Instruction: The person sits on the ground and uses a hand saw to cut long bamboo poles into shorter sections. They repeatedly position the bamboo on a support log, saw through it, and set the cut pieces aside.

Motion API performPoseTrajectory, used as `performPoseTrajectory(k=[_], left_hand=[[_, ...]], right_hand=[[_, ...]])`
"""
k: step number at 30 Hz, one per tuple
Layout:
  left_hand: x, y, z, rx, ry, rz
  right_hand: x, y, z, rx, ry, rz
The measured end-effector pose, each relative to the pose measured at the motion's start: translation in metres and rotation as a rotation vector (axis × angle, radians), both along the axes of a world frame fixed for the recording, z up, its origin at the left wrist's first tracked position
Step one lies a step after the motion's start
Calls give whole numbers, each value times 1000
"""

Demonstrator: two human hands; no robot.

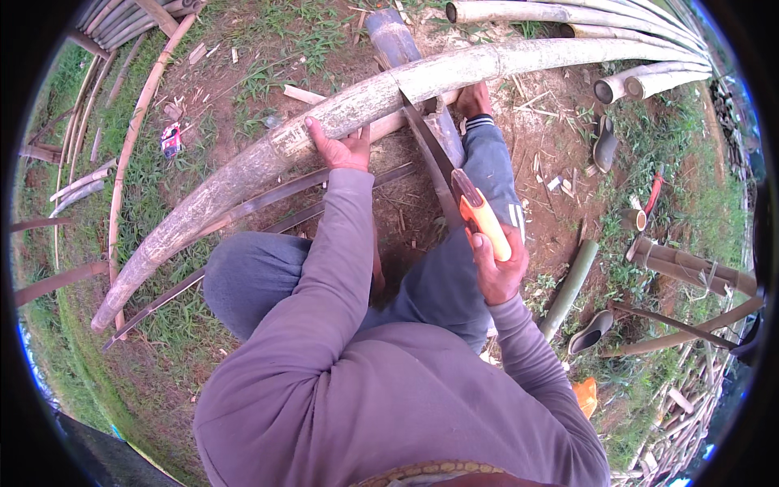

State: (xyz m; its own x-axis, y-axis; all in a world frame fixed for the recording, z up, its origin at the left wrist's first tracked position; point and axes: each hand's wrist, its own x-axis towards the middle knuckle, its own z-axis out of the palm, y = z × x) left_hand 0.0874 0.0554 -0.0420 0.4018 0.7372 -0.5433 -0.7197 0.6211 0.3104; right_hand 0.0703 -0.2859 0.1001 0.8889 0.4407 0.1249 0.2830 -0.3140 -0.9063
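Note:
A long, thick bamboo pole (235,174) runs across in front of me, from the lower left to the upper right. My left hand (341,146) rests against its near side, thumb on top and the other fingers partly hidden beneath. In my right hand (499,264) is the orange handle of a hand saw (430,142), fingers wrapped round it. The saw's blade points away from me, and its tip meets the pole just right of my left hand. Under the pole lies a thick bamboo piece (392,40), and my bare foot (474,99) is beside it.
More bamboo poles (519,12) lie at the upper right. Dark split strips (300,215) stretch under the long pole. A green bamboo length (570,288) and two loose shoes (604,144) are on the right. A bamboo frame (690,266) stands at the right edge.

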Motion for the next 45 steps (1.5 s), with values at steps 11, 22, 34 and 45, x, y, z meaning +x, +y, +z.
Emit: performPoseTrajectory(k=[11, 22, 34, 45], left_hand=[[-9, 4, 16, 54, -76, -21], [-12, 6, 17, 9, 20, -65], [-13, 25, -3, 83, 76, -129], [-17, 29, 52, 1563, 1186, -289]], right_hand=[[61, 107, -4, -127, -78, 33], [71, 120, -30, -27, -19, 22], [40, 85, -25, -119, -2, 65], [35, 63, -41, 55, 52, 161]])
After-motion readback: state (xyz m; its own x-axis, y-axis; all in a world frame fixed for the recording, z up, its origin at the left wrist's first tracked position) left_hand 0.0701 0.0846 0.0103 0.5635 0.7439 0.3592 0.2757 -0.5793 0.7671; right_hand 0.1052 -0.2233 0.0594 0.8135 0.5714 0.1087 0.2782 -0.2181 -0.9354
